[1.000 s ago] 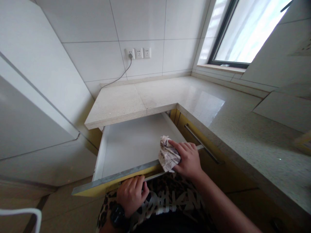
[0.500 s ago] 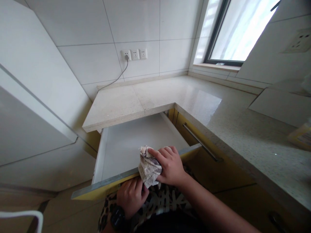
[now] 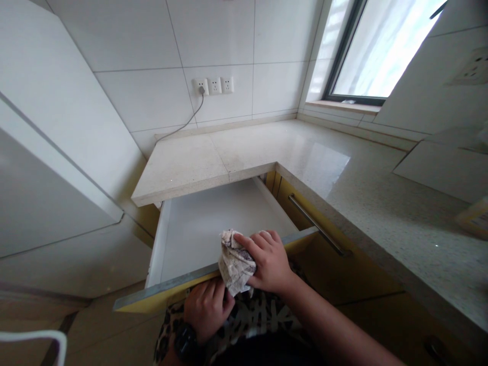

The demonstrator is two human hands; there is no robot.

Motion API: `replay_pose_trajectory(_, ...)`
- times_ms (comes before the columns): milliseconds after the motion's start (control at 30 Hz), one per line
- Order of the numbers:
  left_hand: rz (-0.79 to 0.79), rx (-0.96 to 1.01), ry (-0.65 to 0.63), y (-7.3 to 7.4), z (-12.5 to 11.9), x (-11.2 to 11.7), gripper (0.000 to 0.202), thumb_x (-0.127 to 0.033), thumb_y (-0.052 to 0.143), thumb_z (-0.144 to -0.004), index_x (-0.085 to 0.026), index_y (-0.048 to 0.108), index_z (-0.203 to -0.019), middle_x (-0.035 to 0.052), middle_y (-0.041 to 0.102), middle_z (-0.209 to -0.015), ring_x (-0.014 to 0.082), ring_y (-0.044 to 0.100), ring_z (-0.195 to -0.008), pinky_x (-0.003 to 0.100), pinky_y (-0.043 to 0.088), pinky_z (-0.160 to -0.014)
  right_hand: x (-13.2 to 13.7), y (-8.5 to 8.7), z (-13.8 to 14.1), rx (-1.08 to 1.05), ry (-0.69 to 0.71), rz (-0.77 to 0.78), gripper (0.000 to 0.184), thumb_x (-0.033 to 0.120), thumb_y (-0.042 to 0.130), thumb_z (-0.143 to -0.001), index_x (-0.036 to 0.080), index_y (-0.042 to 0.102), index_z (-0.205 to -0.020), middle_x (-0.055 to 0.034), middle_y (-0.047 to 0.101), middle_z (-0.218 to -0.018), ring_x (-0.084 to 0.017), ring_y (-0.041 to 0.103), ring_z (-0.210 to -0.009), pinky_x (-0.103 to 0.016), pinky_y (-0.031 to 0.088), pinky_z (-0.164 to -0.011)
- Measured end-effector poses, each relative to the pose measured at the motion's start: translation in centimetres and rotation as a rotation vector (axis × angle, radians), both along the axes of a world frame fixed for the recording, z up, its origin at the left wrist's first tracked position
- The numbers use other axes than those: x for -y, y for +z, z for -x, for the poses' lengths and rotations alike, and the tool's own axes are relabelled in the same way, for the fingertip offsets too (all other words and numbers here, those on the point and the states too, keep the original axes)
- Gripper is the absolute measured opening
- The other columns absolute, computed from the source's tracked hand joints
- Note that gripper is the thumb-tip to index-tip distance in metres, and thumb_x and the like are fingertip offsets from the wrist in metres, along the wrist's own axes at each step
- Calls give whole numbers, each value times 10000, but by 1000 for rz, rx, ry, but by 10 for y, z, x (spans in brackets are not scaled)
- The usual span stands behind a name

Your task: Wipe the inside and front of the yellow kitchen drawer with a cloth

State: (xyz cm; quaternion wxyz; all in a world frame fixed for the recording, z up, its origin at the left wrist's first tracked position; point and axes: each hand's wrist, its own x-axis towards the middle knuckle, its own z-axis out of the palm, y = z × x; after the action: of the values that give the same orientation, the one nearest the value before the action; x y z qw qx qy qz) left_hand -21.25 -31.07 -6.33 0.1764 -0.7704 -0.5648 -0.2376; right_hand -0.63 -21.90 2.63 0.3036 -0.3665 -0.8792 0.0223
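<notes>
A pulled-out drawer [image 3: 160, 249] with a white inside and a yellow front panel [image 3: 152, 299] lies before me under the counter. My right hand [image 3: 269, 262] is closed on a crumpled, stained whitish rag [image 3: 237, 264], which rests over the top edge of the drawer front. Below that edge, my left hand [image 3: 208, 307], with a dark watch [image 3: 186, 341] on its wrist, has its fingers curled against the outer face. They appear to grip the drawer handle, most of which is hidden behind them. The drawer's visible floor is bare white.
A pale stone counter [image 3: 190, 162] turns a corner above the drawer. On the right a yellow cabinet with a metal bar handle [image 3: 316, 223] stands close to the drawer. A grey cord [image 3: 186, 122] runs from the wall sockets [image 3: 214, 86]. A tall white cabinet [image 3: 57, 117] borders the left.
The view has shifted very slightly, so everything sits a little further right. Both hands and the rag keep almost the same place on the drawer front.
</notes>
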Motion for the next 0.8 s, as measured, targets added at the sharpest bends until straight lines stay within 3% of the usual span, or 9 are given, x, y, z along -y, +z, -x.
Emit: replay_pose_trajectory(800,-13,-3,14,-1,0,-1,23,-232,595,-798,-234,603,-776,5,622,-695,221,584,-656,387,402,-640,0,0,0,-3,-4,-6,789,654,578,-794,229,486,-1453,-83,650,-954,-267,536,-886,-431,297,-830)
